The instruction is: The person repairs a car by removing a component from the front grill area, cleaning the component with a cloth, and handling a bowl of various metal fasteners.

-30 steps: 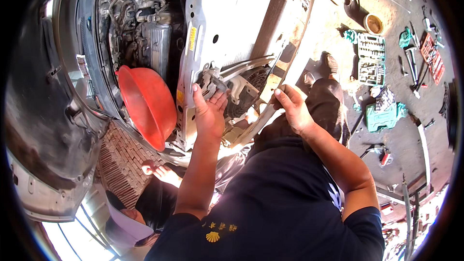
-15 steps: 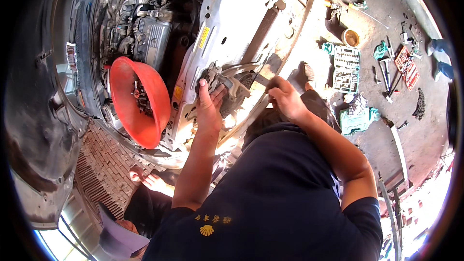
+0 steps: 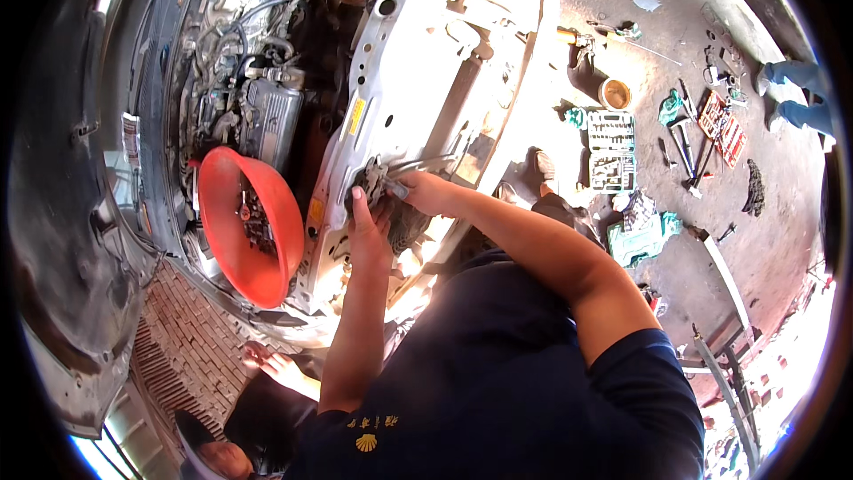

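My left hand (image 3: 370, 236) is at the car's pale front crossmember (image 3: 391, 80), thumb up and fingers curled around a dark latch-like metal part (image 3: 373, 180). My right hand (image 3: 428, 194) reaches across to the same part from the right. Its fingers are pinched together right beside my left fingertips; whatever is between them is too small to make out. A thin curved cable or rod (image 3: 426, 162) runs off to the right just beyond my hands. Left of them, a red plastic bowl (image 3: 283, 240) holding bolts and small metal parts (image 3: 258, 222) sits tilted on the engine bay's edge.
The engine (image 3: 271, 116) lies exposed beyond the bowl, and the raised hood (image 3: 71, 213) stands at far left. Another person's hand (image 3: 286, 372) is at lower left. On the right floor are a socket set (image 3: 613, 151), a red tool case (image 3: 721, 129) and a tin (image 3: 615, 93).
My right hand has come left from the car's outer edge to the latch-like part, meeting my left hand. My left hand's fingers have curled in. The view has shifted slightly.
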Available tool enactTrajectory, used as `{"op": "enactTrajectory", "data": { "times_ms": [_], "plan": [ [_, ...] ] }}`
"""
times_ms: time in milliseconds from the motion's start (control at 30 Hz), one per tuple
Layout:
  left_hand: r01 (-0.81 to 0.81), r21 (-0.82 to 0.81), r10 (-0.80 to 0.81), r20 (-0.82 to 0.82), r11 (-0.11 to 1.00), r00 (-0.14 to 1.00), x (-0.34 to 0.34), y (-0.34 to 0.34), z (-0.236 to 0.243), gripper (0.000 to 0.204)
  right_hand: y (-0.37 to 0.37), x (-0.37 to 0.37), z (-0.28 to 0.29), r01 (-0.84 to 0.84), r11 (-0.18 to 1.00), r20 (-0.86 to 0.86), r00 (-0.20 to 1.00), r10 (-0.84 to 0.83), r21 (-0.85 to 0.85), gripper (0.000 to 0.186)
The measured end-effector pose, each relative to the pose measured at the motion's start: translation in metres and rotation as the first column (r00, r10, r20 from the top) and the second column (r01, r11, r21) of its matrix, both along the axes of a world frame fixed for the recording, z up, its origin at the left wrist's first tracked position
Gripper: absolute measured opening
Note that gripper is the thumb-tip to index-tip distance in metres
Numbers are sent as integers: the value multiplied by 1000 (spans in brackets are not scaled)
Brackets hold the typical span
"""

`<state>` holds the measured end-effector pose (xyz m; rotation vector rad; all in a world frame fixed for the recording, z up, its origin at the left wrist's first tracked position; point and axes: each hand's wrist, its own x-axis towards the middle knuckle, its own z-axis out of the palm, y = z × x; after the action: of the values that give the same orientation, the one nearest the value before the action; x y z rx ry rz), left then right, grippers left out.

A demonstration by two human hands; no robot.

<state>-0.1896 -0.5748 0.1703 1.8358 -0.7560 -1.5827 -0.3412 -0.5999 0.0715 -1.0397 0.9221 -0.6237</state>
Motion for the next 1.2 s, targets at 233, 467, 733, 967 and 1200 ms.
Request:
{"op": "enactTrajectory", "data": {
  "times_ms": [233,467,733,967,1200],
  "plan": [
    [20,37,-20,5,999,1000,9,-1,-10,100,-8,6,-28,-63,996,62,996,67,-65,41],
    [35,-4,-35,-11,999,999,8,-2,-13,98,-11,0,-17,-85,987,19,996,88,-134,36],
    [45,-48,-46,-36,998,998,4,3,-7,92,-2,7,-11,56,989,14,998,-54,-140,25],
    [-13,-28,12,-49,1000,999,-2,3,-6,84,7,18,-8,115,983,-165,977,-139,-145,27],
    [-66,-29,64,-59,997,996,-10,6,-2,83,-25,-6,-6,-203,971,101,976,191,127,33]
  ]
}}
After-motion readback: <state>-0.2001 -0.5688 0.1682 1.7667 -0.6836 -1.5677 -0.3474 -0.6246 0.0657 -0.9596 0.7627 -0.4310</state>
